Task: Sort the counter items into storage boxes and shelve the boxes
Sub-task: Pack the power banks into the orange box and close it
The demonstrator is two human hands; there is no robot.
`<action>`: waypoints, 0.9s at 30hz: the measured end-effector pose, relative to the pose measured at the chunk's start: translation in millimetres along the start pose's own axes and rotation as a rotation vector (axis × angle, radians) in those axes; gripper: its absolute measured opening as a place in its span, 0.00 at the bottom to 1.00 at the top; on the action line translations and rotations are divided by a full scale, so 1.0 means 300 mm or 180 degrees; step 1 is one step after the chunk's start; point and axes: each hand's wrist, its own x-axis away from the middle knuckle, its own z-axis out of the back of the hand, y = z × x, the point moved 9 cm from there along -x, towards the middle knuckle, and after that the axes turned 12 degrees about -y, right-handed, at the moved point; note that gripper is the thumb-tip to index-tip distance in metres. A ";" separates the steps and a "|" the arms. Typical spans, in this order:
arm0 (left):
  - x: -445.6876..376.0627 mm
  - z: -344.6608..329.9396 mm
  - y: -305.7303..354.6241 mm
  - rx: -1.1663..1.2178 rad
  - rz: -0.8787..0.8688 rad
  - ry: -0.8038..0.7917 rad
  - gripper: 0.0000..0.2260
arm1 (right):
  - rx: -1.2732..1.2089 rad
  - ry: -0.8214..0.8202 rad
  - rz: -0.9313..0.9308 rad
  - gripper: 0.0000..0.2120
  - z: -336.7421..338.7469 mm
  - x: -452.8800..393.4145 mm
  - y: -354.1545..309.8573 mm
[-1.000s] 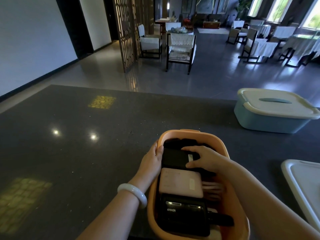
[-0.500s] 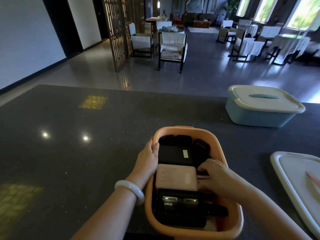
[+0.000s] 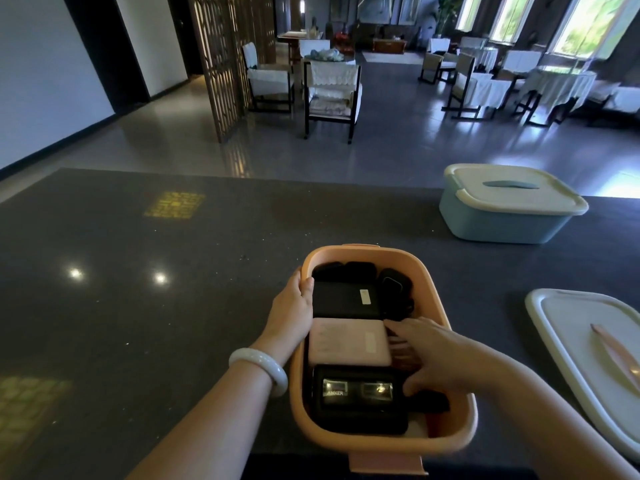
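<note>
**Head view: steadying the orange box while you settle its contents**

Head camera looks down on your two hands at the orange storage box (image 3: 446, 434), which sits on the dark worktop (image 3: 138, 306) right in front of you. Your left hand (image 3: 294, 306), a pale bangle (image 3: 258, 368) on its wrist, curls over the box's left rim, most likely to keep the box from sliding. Your right hand (image 3: 436, 355) reaches inside with fingers loosely spread and lying on the items; it grips nothing that can be seen, and seems to be pressing things flat so a lid could fit.

Below your right hand lies a black charger (image 3: 356, 396) whose label reads "ANKER". Between your hands sits a pink power bank (image 3: 346, 342) with faint print too small to read. Beyond it lies a black power bank (image 3: 343, 299) with a small white sticker, also unreadable, and more dark pouches fill the far end.

Right of your right hand rests a loose white lid (image 3: 568, 341), probably this box's. Farther off on that side stands a blue box (image 3: 498, 226), already lidded. Neither box is shelved yet.
</note>
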 end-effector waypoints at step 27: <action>0.128 -0.044 0.220 -0.2389 -0.0479 0.0086 0.27 | -0.0165 0.1252 -0.0239 0.29 0.181 -0.017 -0.004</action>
